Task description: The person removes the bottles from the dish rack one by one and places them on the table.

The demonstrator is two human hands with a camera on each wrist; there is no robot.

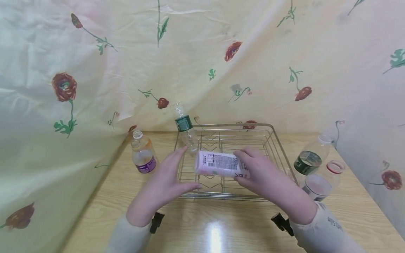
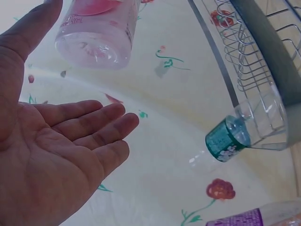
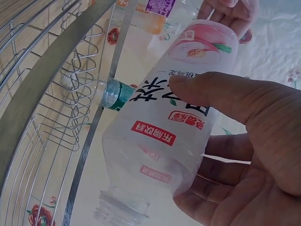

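A plastic drink bottle (image 3: 160, 117) with a white and pink peach label is gripped by my right hand (image 1: 257, 168), thumb across the label and fingers round the far side. It lies sideways over the wire rack (image 1: 221, 196), its base pointing left and its uncapped clear neck visible in the right wrist view. My left hand (image 1: 166, 179) is beside the base, palm turned toward it, fingers and thumb spread with nothing held. At the rack's back left corner, a clear bottle with a green label (image 1: 184, 123) leans at a tilt.
Left of the rack stand bottles, one with a purple label (image 1: 146, 165). To the right are a green-labelled bottle (image 1: 308, 162) and a bottle with a red-ringed mouth (image 1: 326, 179). Flower-patterned cloth (image 1: 202, 63) hangs behind the wooden table (image 1: 177, 225).
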